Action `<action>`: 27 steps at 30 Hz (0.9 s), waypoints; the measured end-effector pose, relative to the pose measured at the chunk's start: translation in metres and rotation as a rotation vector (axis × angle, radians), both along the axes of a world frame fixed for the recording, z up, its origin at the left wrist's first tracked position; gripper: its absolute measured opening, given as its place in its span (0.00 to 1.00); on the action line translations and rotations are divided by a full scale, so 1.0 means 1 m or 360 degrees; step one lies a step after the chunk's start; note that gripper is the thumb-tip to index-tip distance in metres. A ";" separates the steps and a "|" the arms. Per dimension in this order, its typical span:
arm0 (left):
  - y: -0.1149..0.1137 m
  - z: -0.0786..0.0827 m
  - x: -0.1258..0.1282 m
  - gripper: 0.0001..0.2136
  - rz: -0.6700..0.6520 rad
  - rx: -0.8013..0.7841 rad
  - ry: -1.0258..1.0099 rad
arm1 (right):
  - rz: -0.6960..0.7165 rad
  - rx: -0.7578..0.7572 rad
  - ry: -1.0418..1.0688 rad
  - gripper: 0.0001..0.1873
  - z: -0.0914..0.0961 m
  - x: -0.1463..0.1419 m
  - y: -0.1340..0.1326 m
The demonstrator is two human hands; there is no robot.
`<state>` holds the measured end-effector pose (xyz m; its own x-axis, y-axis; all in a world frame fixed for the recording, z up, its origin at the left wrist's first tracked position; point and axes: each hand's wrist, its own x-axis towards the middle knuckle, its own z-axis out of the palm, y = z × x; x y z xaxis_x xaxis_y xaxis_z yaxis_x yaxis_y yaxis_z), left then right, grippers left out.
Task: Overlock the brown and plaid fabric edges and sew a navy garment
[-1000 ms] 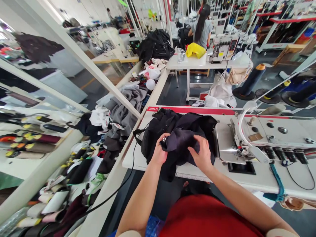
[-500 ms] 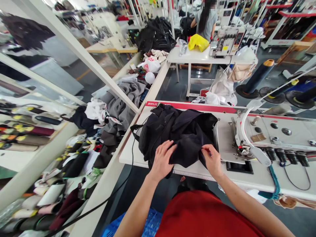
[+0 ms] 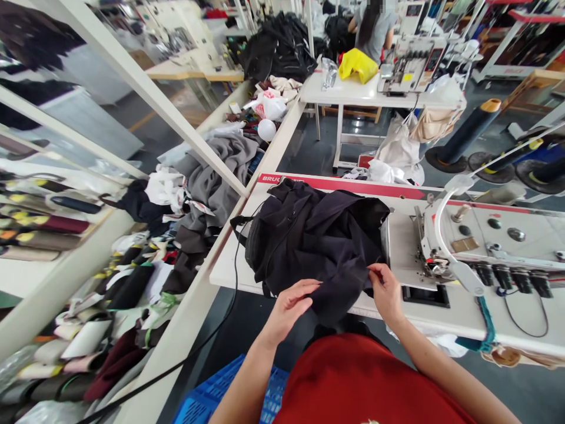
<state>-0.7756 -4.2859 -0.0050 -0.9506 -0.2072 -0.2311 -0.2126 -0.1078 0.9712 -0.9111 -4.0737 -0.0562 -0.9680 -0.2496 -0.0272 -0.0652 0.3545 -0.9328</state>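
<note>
Black fabric [image 3: 318, 235] lies bunched on the white sewing table, with a zip and a strap loop showing at its left end. Its front part hangs over the near table edge. My right hand [image 3: 386, 291] pinches the cloth at its right side between thumb and fingertips. At the front left of the cloth, my left hand [image 3: 289, 309] is open, thumb apart from the stretched fingers. Its fingertips are close to the fabric; whether they touch it I cannot tell. Just right of the cloth stands the sewing machine [image 3: 441, 259] with its metal plate [image 3: 402, 250].
Left of the table, a long bin holds grey cloth [image 3: 229, 165] and fabric rolls [image 3: 132, 285]. A black cable [image 3: 194, 356] runs past the table's left end. A blue crate [image 3: 203, 397] stands below. Thread cones [image 3: 468, 138] are behind the machine. A co-worker [image 3: 375, 29] is farther back.
My left hand has drawn back from on top of the cloth toward me. The cloth's front part hangs lower over the edge. My right hand still pinches the fabric.
</note>
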 end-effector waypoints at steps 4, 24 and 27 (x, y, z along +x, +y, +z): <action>0.017 -0.010 0.004 0.08 0.0201 -0.0084 -0.0059 | 0.0027 0.0038 -0.0015 0.08 -0.011 0.005 0.009; 0.039 0.009 0.016 0.03 -0.0045 -0.0527 -0.0100 | 0.0103 -0.0489 -0.1087 0.12 0.005 -0.008 -0.020; 0.039 0.008 0.023 0.03 -0.0068 -0.0603 -0.0097 | 0.0040 -0.0698 -0.1241 0.13 0.004 -0.006 -0.015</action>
<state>-0.7527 -4.2470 0.0034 -0.9471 -0.2492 -0.2024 -0.2680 0.2666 0.9258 -0.9166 -4.0886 -0.0521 -0.7085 -0.4132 -0.5720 0.6410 -0.0377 -0.7667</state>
